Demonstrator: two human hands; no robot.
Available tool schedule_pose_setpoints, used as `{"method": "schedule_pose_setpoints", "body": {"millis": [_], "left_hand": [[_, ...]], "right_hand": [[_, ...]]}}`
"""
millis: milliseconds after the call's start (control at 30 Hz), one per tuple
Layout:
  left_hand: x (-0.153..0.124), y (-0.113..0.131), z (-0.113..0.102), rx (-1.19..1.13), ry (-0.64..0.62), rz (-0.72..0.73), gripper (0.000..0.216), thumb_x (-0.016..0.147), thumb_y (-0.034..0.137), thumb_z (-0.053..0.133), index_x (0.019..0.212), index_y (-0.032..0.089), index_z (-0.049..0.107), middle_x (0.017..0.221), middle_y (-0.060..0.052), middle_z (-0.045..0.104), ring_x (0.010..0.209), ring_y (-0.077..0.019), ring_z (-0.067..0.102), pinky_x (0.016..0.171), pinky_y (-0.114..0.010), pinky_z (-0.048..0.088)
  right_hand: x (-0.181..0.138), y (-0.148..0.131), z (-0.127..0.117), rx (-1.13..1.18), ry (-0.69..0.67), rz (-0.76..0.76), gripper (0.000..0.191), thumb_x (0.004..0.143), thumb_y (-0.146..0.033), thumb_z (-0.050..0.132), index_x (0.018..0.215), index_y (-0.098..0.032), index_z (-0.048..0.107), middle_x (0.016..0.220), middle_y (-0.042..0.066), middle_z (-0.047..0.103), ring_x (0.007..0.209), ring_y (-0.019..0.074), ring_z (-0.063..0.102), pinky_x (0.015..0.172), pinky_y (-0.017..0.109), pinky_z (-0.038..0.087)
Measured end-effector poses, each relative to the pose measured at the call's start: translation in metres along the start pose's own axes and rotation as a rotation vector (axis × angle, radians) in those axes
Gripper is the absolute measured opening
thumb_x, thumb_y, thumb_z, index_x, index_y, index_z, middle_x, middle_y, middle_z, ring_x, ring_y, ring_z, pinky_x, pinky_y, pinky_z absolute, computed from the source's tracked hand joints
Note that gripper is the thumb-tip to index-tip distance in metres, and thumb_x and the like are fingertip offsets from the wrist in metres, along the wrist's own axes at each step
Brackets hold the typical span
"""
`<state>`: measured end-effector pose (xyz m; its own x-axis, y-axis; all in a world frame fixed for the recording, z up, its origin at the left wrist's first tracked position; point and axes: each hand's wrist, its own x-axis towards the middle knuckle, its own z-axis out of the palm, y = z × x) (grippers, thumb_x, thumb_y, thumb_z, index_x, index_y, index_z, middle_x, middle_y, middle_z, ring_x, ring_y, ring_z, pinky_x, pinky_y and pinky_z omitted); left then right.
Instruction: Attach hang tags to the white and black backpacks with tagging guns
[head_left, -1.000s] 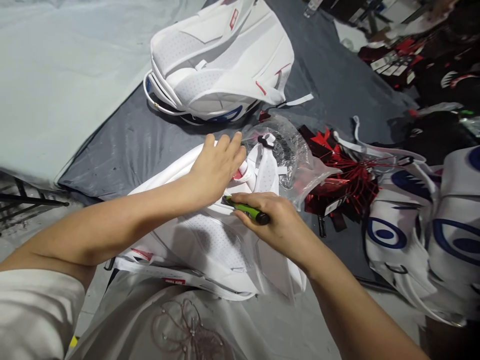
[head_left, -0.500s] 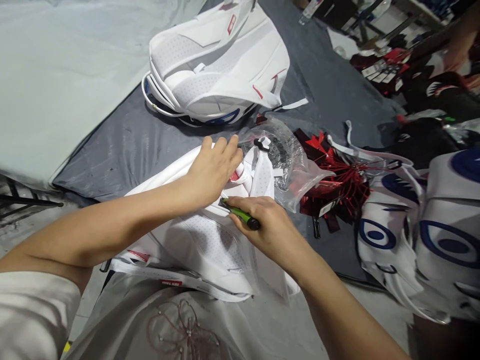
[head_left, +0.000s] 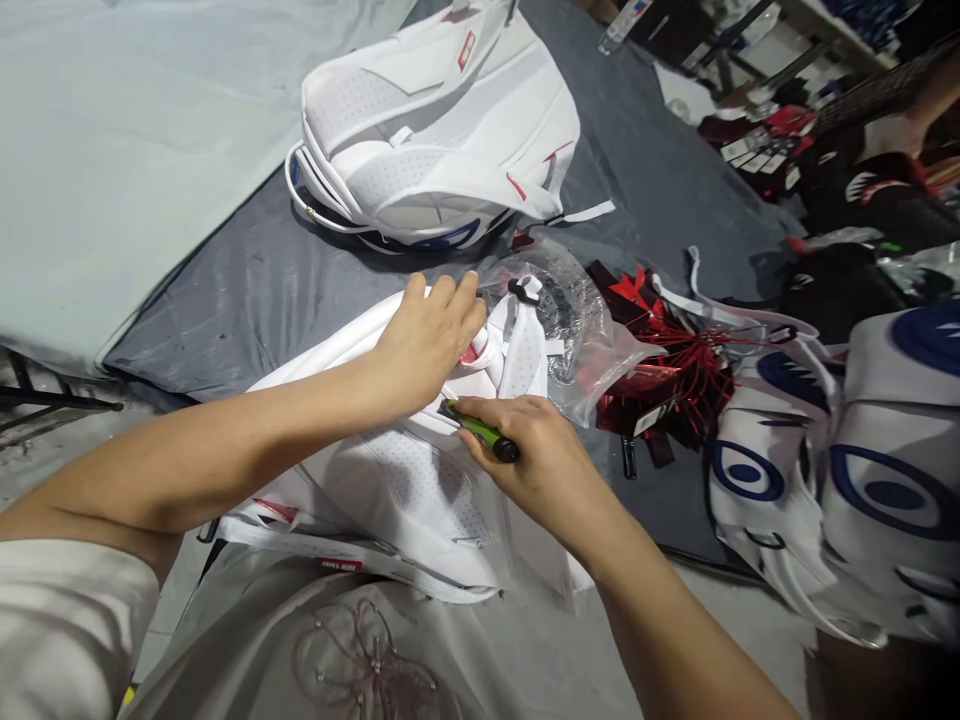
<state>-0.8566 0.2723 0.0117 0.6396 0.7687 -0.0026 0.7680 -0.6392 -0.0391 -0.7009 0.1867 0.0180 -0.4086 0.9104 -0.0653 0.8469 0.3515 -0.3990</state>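
A white backpack lies back-panel up at the near edge of the dark grey table cover. My left hand presses down on its top, fingers curled over the white fabric near the strap roots. My right hand is closed round a small green and black tool, whose tip touches the backpack just below my left hand. A crumpled clear plastic bag sits against the backpack's top.
A second white backpack lies further back on the cover. Red shiny tags are heaped at the right, beside more white bags with blue eye prints. Black bags lie at the far right. A pale sheet covers the left.
My right hand and the green tool have slid slightly left and down along the backpack. The view has shifted a little; my left hand stays put.
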Motion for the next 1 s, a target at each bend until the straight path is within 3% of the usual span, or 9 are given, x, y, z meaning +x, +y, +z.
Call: {"method": "schedule_pose_setpoints", "body": {"millis": [300, 500, 700, 833, 1000], "left_hand": [[0.002, -0.002, 0.002, -0.004, 0.006, -0.003, 0.073, 0.089, 0.030, 0.061, 0.153, 0.013, 0.031, 0.164, -0.017, 0.023, 0.134, -0.0340, 0.040, 0.110, -0.049, 0.032], [-0.003, -0.004, 0.005, -0.023, 0.069, 0.034, 0.077, 0.077, 0.021, 0.064, 0.149, 0.009, 0.040, 0.162, -0.023, 0.027, 0.129, -0.0407, 0.045, 0.101, -0.055, 0.039], [0.003, -0.009, 0.021, 0.027, 0.168, 0.089, 0.070, 0.079, 0.018, 0.059, 0.147, 0.005, 0.045, 0.159, -0.027, 0.030, 0.129, -0.0457, 0.047, 0.094, -0.058, 0.042], [-0.002, -0.008, 0.020, 0.102, 0.183, 0.080, 0.070, 0.080, 0.021, 0.061, 0.147, 0.007, 0.047, 0.158, -0.026, 0.032, 0.130, -0.0440, 0.048, 0.094, -0.056, 0.044], [-0.001, -0.007, 0.020, 0.166, 0.201, 0.084, 0.065, 0.080, 0.016, 0.058, 0.145, 0.009, 0.050, 0.157, -0.024, 0.035, 0.127, -0.0406, 0.053, 0.093, -0.053, 0.045]], "right_hand": [[0.000, 0.001, 0.001, -0.030, -0.002, 0.030, 0.019, 0.090, -0.020, 0.061, 0.106, -0.020, 0.070, 0.099, 0.007, 0.077, 0.090, 0.0209, 0.071, 0.083, 0.030, 0.044], [0.003, -0.014, 0.007, -0.079, -0.048, 0.085, 0.003, 0.086, -0.018, 0.063, 0.084, -0.018, 0.065, 0.087, 0.003, 0.074, 0.085, 0.0160, 0.069, 0.078, 0.026, 0.040], [0.008, -0.009, 0.030, -0.143, 0.108, 0.104, 0.013, 0.091, -0.031, 0.059, 0.092, -0.019, 0.065, 0.093, 0.000, 0.076, 0.089, 0.0167, 0.070, 0.078, 0.028, 0.040], [0.006, -0.016, 0.033, -0.294, 0.071, 0.190, 0.017, 0.087, -0.035, 0.061, 0.083, -0.019, 0.064, 0.086, 0.002, 0.076, 0.076, 0.0193, 0.070, 0.075, 0.034, 0.040], [0.012, -0.014, 0.034, -0.311, 0.111, 0.166, 0.018, 0.082, -0.039, 0.062, 0.081, -0.021, 0.064, 0.078, -0.001, 0.076, 0.072, 0.0193, 0.070, 0.070, 0.034, 0.041]]}}
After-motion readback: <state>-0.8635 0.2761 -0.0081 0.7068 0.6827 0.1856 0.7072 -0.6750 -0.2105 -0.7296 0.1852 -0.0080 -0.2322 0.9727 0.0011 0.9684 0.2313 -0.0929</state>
